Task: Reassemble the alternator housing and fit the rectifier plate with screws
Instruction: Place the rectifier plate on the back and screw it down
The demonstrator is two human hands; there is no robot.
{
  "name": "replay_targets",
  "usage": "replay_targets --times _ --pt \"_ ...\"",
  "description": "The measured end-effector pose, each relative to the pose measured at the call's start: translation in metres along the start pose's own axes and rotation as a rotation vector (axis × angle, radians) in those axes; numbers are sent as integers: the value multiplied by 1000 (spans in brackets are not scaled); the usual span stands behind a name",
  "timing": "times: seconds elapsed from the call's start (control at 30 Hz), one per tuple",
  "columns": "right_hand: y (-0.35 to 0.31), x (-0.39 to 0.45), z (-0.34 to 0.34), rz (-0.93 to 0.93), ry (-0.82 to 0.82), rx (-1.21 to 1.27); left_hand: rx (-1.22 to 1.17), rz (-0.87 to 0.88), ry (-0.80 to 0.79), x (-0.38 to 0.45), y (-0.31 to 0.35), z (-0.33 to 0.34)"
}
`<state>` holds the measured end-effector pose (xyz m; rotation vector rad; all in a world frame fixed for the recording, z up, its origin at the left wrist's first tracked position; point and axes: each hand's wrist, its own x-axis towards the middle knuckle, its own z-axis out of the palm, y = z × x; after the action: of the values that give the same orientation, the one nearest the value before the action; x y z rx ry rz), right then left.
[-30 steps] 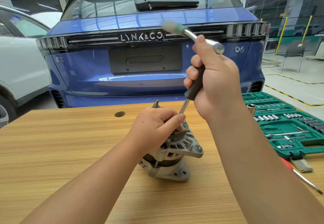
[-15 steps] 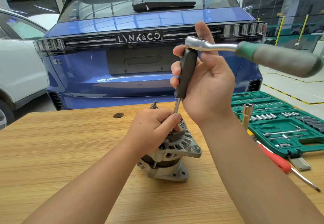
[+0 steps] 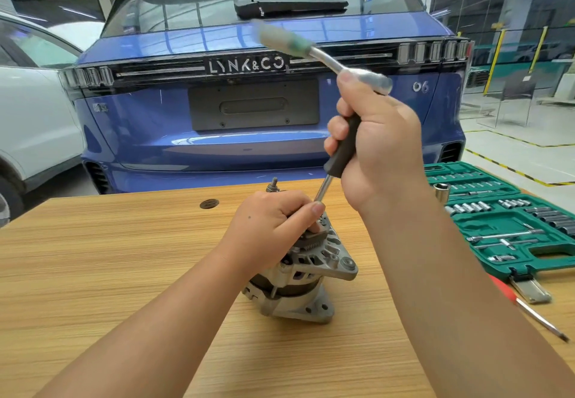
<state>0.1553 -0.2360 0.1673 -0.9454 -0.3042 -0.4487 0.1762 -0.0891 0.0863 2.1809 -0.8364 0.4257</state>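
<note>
The ratchet handle (image 3: 287,43), which half a second ago swung out to the right, now points up and to the left, blurred against the blue car (image 3: 264,111); the red screwdriver (image 3: 529,307) again shows only partly past the right forearm. The right hand (image 3: 379,145) is curled around the black extension driver (image 3: 342,148), whose steel shaft slants down to the top of the alternator (image 3: 306,273). The left hand (image 3: 273,226) grips the alternator's upper end, hiding the spot where the shaft meets it, so any screw or rectifier plate there cannot be seen. The alternator stands upright near the middle of the wooden bench (image 3: 109,273). At the right lies an open green socket case (image 3: 510,226), partly cut off by the right arm. A white car (image 3: 28,123) stands at the left.
</note>
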Motion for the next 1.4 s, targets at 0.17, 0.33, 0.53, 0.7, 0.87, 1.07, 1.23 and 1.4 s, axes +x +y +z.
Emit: replay_targets --times 0.17,0.33,0.53,0.7,0.87,1.07,1.23,1.4 --pt "-2 -2 0 120 -129 114 26 12 18 0 0 0" --pt "7 -12 7 -217 -282 0 6 11 11 -1 0 0" --pt "7 -8 -4 -75 -456 219 -4 11 25 -2 1 0" --pt "7 -2 -9 13 -490 259 -9 1 24 -2 1 -1" --pt "5 -1 -10 85 -451 282 -12 -8 26 -2 1 0" --pt "2 -3 2 -33 -17 27 -15 -23 -1 -1 1 0" --pt "-2 -4 2 84 -169 112 7 -25 9 -1 2 -1" --pt "6 -11 5 -196 -270 13 5 -15 14 -2 2 -1"
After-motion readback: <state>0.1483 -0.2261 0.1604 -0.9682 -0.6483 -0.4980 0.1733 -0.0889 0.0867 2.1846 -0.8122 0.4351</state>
